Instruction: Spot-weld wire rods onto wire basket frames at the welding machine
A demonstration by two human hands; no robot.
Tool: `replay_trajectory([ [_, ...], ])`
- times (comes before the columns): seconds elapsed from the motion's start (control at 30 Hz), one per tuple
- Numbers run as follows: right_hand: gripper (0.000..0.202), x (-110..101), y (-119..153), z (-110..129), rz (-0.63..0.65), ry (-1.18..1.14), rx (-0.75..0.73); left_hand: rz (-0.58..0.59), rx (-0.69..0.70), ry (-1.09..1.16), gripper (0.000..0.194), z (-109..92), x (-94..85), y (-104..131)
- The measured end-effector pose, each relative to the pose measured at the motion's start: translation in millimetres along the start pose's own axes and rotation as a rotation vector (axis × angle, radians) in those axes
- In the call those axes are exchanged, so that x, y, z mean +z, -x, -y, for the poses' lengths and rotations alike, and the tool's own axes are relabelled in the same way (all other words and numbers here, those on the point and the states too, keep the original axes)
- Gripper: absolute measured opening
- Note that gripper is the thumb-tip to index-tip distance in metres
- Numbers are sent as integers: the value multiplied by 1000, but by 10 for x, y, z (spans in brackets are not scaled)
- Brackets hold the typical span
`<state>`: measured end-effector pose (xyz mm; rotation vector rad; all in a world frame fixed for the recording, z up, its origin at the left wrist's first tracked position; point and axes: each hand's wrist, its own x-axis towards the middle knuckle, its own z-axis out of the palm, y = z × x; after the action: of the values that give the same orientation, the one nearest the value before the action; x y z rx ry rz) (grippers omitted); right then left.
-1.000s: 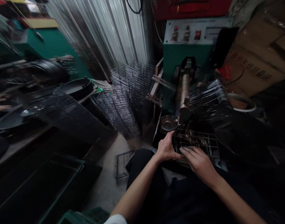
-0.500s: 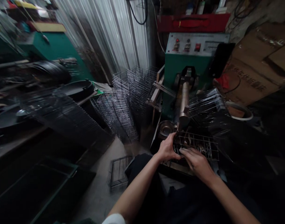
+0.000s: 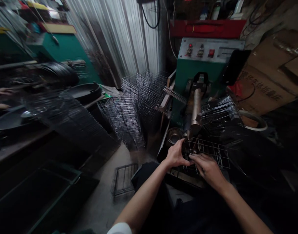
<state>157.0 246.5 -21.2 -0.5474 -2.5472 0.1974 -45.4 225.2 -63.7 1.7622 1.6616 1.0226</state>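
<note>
Head view: your left hand [image 3: 175, 155] and right hand [image 3: 207, 167], both closed on the silver wire-grid rack [image 3: 209, 152], have nudged it closer beneath the brass-coloured cylindrical electrode [image 3: 196, 112] of the green metal welder [image 3: 200, 70], with shiny stacked wire grids [image 3: 136, 104] left of that welder.

two hands [image 3: 176, 155], one wire rack [image 3: 207, 152] held, one green machine [image 3: 200, 73].
</note>
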Motion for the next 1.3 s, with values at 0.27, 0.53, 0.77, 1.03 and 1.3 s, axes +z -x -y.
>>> replay_trajectory([
  [0.27,36,2,-32,-51,-28,-2,-15,-16,8,15,113,-29,-34,-51],
  [0.53,43,57,-12,-74,-24,12,-35,-91,17,67,82,69,100,47],
  [0.77,39,41,0,-54,-27,-1,-34,-132,57,114,80,96,154,81],
  [1.03,37,39,6,-88,-37,1,-38,-146,59,111,78,91,170,54],
  [1.3,38,61,1,-103,-38,5,-24,-154,56,123,78,110,187,19],
])
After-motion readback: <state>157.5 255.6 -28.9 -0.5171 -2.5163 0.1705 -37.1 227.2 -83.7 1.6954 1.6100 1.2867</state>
